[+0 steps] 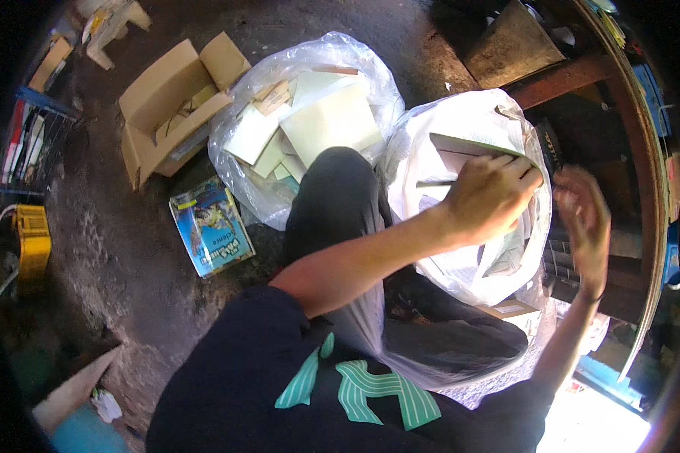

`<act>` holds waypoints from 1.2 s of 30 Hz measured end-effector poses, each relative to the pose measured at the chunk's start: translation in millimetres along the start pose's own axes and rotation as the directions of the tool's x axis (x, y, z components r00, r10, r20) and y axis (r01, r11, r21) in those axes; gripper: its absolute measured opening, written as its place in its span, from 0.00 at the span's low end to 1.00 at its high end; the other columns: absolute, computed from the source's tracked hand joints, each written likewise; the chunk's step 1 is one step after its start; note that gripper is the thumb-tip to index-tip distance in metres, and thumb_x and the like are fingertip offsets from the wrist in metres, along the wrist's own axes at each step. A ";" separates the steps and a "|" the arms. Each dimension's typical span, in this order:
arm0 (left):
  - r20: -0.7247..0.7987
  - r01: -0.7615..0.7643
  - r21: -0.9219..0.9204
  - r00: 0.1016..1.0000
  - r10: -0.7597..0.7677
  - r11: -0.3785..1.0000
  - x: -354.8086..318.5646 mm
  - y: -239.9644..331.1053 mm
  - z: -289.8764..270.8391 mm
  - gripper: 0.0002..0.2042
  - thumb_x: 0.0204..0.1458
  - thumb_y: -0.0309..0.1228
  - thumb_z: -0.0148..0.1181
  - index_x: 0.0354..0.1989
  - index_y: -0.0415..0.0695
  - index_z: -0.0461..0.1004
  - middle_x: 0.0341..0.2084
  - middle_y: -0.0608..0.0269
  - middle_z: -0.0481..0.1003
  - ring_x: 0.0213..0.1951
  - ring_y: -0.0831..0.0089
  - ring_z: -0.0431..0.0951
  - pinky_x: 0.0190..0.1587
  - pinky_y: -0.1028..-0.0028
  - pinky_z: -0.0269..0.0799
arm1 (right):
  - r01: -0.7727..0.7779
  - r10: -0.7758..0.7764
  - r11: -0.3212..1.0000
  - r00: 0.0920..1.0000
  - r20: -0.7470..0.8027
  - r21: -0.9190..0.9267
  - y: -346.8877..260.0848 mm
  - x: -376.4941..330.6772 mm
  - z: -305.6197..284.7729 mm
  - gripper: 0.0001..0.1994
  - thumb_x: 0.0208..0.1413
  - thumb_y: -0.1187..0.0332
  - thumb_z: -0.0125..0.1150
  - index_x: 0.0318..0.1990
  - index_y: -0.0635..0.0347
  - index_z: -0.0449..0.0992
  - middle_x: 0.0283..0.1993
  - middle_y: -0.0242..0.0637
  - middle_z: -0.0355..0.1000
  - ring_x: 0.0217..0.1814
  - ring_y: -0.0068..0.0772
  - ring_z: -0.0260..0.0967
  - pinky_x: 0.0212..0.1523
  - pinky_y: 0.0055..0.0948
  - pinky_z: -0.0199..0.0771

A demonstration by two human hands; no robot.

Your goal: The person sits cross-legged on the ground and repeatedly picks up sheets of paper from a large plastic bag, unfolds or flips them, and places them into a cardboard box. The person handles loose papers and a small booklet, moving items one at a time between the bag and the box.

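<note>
A white plastic bag (447, 273) filled with papers and flat sheets stands in front of me on the right. My left hand (495, 198) reaches across into its mouth, fingers closed over the edge of a dark-edged flat piece (461, 145), which looks like a book cover or board. Its lower part is hidden among the papers and behind my hand. Just right of the bag, my right hand (584, 215) is raised with its fingers apart and slightly curled. The hand is a little blurred, and I see nothing in it.
A clear plastic bag (268, 214) of books and paper blocks (331, 123) stands left of the white one. Beyond it sits an open cardboard box (155, 106). A blue book (211, 226) lies on the floor. Along the right runs a wooden frame (642, 143).
</note>
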State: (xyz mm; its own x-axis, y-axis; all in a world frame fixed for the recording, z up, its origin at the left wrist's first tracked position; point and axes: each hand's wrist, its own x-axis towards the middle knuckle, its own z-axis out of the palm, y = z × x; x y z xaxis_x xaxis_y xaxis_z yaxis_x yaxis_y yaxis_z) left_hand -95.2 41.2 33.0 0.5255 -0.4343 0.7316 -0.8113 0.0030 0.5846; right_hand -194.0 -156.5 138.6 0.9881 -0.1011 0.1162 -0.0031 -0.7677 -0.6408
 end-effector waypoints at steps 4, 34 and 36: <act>-0.014 -0.063 -0.140 0.998 0.062 0.988 -4.7 11.4 26.6 0.14 0.40 0.26 0.72 0.37 0.44 0.78 0.32 0.57 0.80 0.36 0.55 0.84 0.41 0.56 0.80 | -0.036 0.064 0.985 0.985 -0.158 0.171 53.4 -82.3 56.0 0.40 0.66 0.52 0.66 0.76 0.64 0.56 0.66 0.47 0.71 0.64 0.36 0.71 0.64 0.41 0.70; 0.681 0.877 -0.402 0.478 -0.555 0.263 -41.8 21.9 115.0 0.11 0.56 0.32 0.67 0.42 0.38 0.86 0.33 0.56 0.85 0.35 0.69 0.83 0.39 0.68 0.78 | -0.190 0.411 0.831 0.843 -0.348 0.522 90.2 -146.4 153.5 0.19 0.74 0.63 0.54 0.57 0.75 0.75 0.54 0.53 0.77 0.55 0.41 0.79 0.54 0.37 0.86; 0.608 0.837 -0.441 0.544 -0.578 0.324 -47.5 29.1 127.2 0.11 0.57 0.31 0.64 0.41 0.36 0.85 0.36 0.52 0.85 0.40 0.66 0.84 0.45 0.66 0.79 | -0.173 0.464 0.811 0.772 -0.434 0.559 115.4 -150.0 166.8 0.18 0.70 0.65 0.60 0.56 0.74 0.72 0.51 0.46 0.75 0.57 0.35 0.74 0.59 0.36 0.80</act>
State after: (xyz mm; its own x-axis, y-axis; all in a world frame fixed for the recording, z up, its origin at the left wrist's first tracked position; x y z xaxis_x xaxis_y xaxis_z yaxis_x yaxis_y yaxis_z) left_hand -176.4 -52.6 -29.4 0.5990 -0.7859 -0.1533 0.2898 0.0343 0.9565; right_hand -316.9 -124.3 -79.3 0.6950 -0.7086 0.1220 -0.0869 -0.2512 -0.9640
